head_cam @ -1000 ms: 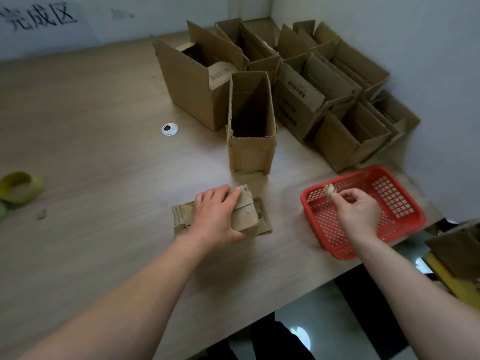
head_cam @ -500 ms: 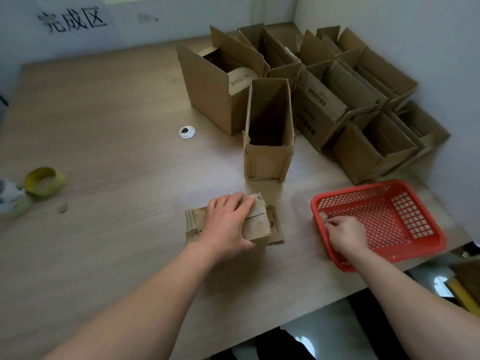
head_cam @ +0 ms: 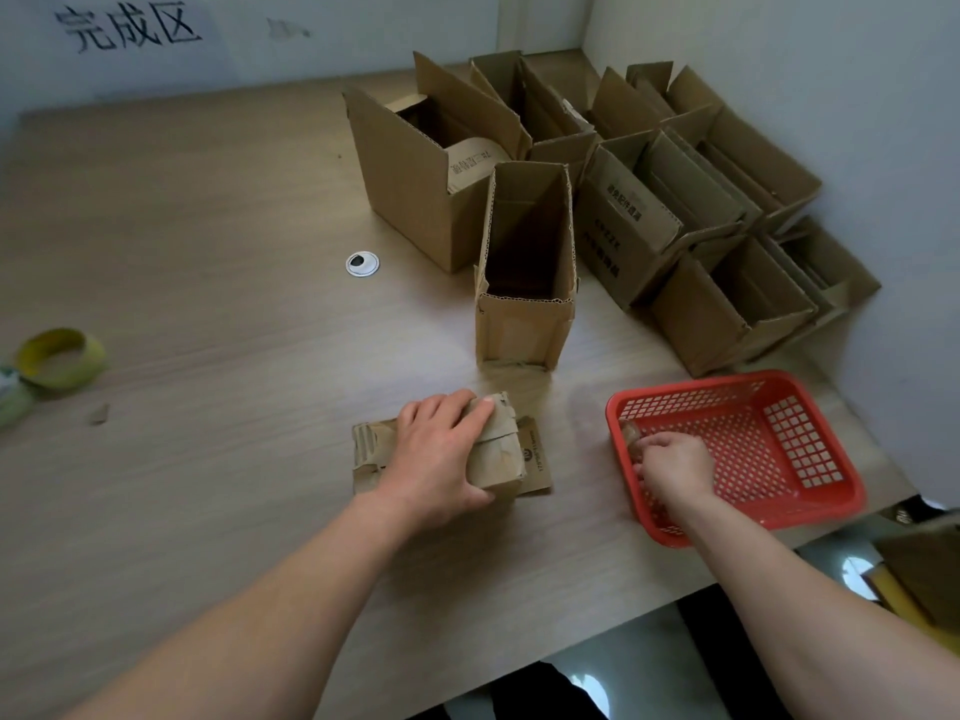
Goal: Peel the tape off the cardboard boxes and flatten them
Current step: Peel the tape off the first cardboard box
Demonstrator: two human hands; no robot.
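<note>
Two hands are busy on my screen, well apart. My left hand (head_cam: 447,459) wraps round a small squashed box (head_cam: 501,454) and holds it down on the counter (head_cam: 208,252). My right hand (head_cam: 675,467) is inside the red basket (head_cam: 769,522), pinching a brown wad of tape (head_cam: 631,433) by its left wall. One tall open box (head_cam: 524,335) stands just behind the squashed box. More open boxes (head_cam: 670,210) crowd the far corner. A yellow tape roll (head_cam: 60,356) lies far left.

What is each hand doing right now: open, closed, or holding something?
Left hand: grips the flattened cardboard box.
Right hand: pinches a wad of peeled tape inside the red basket.
</note>
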